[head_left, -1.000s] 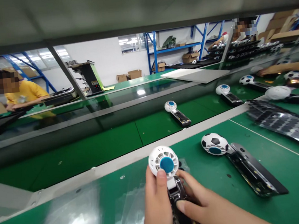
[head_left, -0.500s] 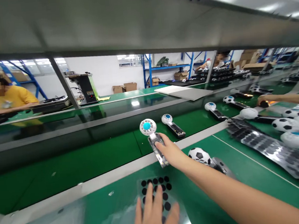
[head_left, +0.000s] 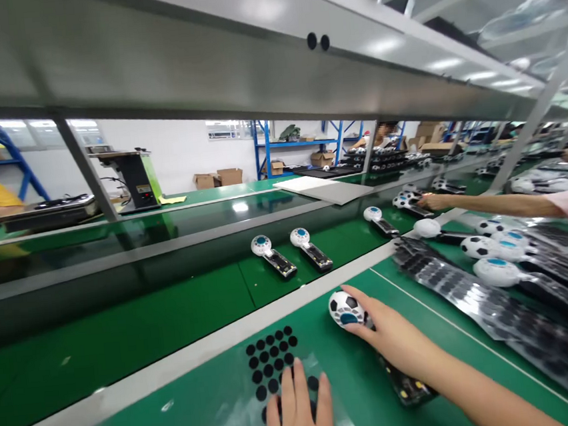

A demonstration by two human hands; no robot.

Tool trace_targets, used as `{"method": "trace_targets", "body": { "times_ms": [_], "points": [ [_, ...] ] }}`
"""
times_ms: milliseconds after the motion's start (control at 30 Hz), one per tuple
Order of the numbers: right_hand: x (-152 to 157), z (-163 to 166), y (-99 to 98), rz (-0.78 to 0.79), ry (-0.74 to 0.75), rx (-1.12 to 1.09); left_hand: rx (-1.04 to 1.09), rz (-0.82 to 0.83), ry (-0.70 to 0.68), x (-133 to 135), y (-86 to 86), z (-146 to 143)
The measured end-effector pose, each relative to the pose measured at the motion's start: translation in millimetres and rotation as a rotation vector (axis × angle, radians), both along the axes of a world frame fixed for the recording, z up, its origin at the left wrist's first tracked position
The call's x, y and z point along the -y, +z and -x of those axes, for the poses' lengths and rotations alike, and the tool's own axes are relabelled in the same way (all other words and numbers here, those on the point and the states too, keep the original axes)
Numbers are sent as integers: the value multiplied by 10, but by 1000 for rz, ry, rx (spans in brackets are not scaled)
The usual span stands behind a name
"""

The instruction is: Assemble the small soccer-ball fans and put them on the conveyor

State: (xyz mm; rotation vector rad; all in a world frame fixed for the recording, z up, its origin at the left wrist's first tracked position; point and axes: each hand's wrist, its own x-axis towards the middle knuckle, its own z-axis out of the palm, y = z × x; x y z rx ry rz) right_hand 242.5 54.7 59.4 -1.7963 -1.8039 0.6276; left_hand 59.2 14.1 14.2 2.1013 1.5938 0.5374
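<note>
My left hand (head_left: 299,409) lies with its fingers stretched out over a clear sheet of round black stickers (head_left: 267,370). To its right, my right hand (head_left: 394,336) grips a handheld device with a football-patterned head (head_left: 346,309), thumb and fingers around the head. Its dark handle (head_left: 406,389) shows below the palm, with bare electronics visible at the end. On the green belt beyond lie two similar devices, one on the left (head_left: 273,257) and one beside it (head_left: 310,249), with blue centres facing up.
A strip of clear packaging with dark discs (head_left: 451,277) runs along the bench at right, beside a pile of football-headed devices (head_left: 500,271). A co-worker's arm (head_left: 504,205) reaches over the belt there. A metal shelf (head_left: 231,77) hangs overhead.
My right hand has let go of one device, which now lies on the belt, and has come back to grip another on the bench. My view has shifted right.
</note>
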Motion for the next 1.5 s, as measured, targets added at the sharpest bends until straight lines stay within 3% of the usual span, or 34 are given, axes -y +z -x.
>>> {"method": "trace_targets", "body": {
  "times_ms": [100,233,300,400,500,567,700,800,1000,1267,1500],
  "points": [
    [122,70,98,-40,27,-121,372,151,-21,-79,65,-170],
    [330,324,230,-67,128,-651,988,525,-53,-59,104,-422],
    [382,425,272,-34,91,-821,1119,550,-40,-8,110,-458],
    [379,471,284,62,41,-785,1166,538,52,18,147,-354],
    [338,419,213,58,-6,-576,1356,622,191,-89,243,-141],
    [311,388,125,46,39,-372,1511,675,312,-213,306,-2],
    [237,441,-91,42,402,81,1487,718,447,-401,297,164],
    [140,531,-206,22,486,233,1479,674,433,-420,198,194],
    [-20,591,-184,95,569,245,1467,669,406,-428,79,176],
    [-159,635,-99,183,611,216,1486,513,441,-416,100,111],
    [-73,508,-46,262,567,90,1402,535,468,-404,121,105]
  ]
}}
